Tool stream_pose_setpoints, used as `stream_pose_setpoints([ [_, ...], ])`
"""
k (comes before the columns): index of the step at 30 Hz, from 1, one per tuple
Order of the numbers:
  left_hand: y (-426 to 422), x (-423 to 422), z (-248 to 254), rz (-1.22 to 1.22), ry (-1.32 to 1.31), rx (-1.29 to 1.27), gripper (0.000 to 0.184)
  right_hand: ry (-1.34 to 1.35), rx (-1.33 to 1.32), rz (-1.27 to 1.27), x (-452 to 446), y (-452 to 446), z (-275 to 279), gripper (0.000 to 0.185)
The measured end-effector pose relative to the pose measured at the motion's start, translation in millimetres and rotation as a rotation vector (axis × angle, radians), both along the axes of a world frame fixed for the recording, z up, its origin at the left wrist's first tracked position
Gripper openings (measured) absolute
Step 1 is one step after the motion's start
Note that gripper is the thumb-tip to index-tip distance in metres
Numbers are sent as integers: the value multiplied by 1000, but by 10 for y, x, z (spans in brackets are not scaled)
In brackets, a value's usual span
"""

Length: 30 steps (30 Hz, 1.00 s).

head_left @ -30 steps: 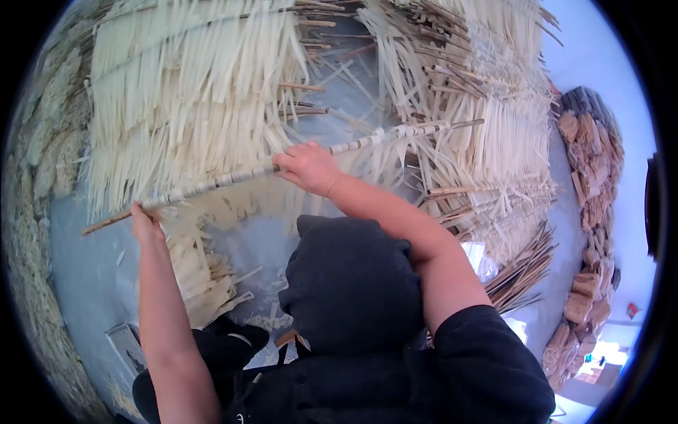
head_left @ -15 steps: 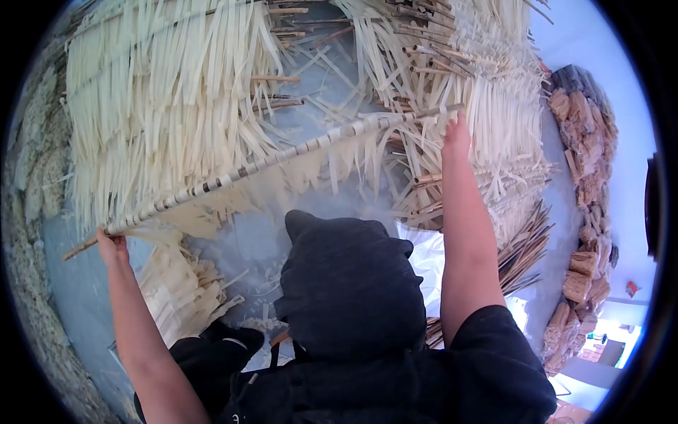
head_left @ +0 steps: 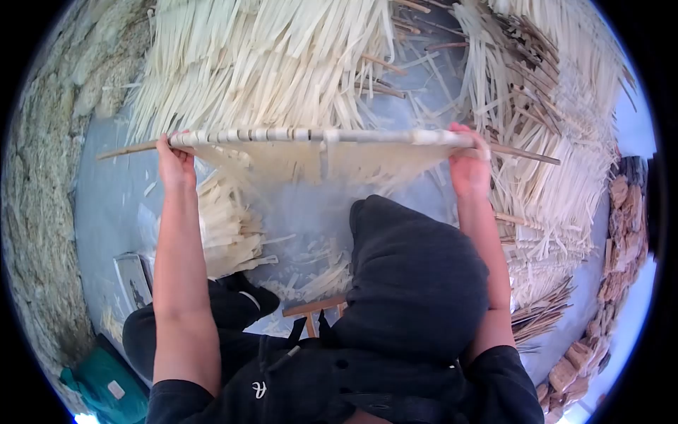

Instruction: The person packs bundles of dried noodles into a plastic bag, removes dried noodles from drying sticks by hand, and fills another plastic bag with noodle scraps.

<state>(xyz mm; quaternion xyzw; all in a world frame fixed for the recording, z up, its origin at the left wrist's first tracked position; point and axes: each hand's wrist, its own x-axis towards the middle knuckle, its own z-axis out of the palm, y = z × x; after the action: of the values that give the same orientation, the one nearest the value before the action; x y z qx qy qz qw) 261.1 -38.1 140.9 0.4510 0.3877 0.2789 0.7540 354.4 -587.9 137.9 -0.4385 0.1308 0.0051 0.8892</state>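
Note:
A long thin stick [head_left: 367,137] is held level across the middle of the head view. Pale flat strips [head_left: 282,164] are wrapped over it along much of its length and hang below in a blurred fringe. My left hand [head_left: 176,161] is closed around the stick near its left end, where bare wood sticks out past the hand. Near the other end my right hand [head_left: 470,161] grips it too, with a bare length beyond. Both hands are above the floor.
Thatch-like panels of pale strips [head_left: 261,63] lie ahead and to the right [head_left: 540,184]. Loose strips [head_left: 229,219] are piled near my left forearm. A stone wall [head_left: 42,177] runs along the left, and thin sticks [head_left: 547,314] lie at lower right.
The stick has gone from a steep slant to nearly level. My right hand has come down and inward along it, my left hand has risen, and the camera view has shifted.

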Motion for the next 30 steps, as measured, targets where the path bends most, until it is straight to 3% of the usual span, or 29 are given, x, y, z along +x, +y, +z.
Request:
stream_pose_setpoints([
  [2, -246, -29, 166, -6, -162, -19, 40, 0, -50, -93, -99, 107, 155, 34],
  [5, -569, -73, -350, -35, -252, -78, 43, 37, -181, -24, -193, 149, -374, 37],
  [6, -666, -93, -461, -32, -255, -79, 43, 20, -214, 59, -190, 92, -626, 38],
  [8, -782, -94, -593, -35, -103, -215, 46, 48, -225, 57, -153, 107, -509, 38],
  [11, -565, -96, -371, -133, -236, -43, 49, 129, -237, 30, -208, 136, -5, 39],
  [13, -754, -96, 129, -51, -271, -6, 48, -187, -219, 61, -213, 144, 221, 41],
  [14, -812, -112, 266, 32, -317, 39, 47, -177, -219, 63, -240, 166, 194, 41],
  [17, -846, -81, -225, -63, -308, -33, 53, -222, -264, -23, -278, 201, -9, 47],
  [19, -938, -121, -541, -39, -229, -93, 52, 162, -352, 72, -298, 156, -580, 52],
  [20, -968, -112, -671, -11, -140, -144, 53, 142, -351, 69, -203, 185, -522, 52],
  [23, -857, -138, -555, 69, -33, -155, 51, -21, -366, 233, -378, 284, -265, 58],
  [25, -799, -58, -145, 43, -282, -98, 51, -113, -404, 202, -388, 352, 58, 60],
  [26, -833, -63, 8, 45, -274, -98, 51, -105, -404, 205, -397, 349, 110, 60],
  [28, -976, -79, 221, 0, -405, -90, 53, -185, -241, 209, -423, 304, 182, 59],
  [30, -961, -65, -230, -24, -316, -73, 54, -129, -334, 261, -428, 334, -317, 58],
])
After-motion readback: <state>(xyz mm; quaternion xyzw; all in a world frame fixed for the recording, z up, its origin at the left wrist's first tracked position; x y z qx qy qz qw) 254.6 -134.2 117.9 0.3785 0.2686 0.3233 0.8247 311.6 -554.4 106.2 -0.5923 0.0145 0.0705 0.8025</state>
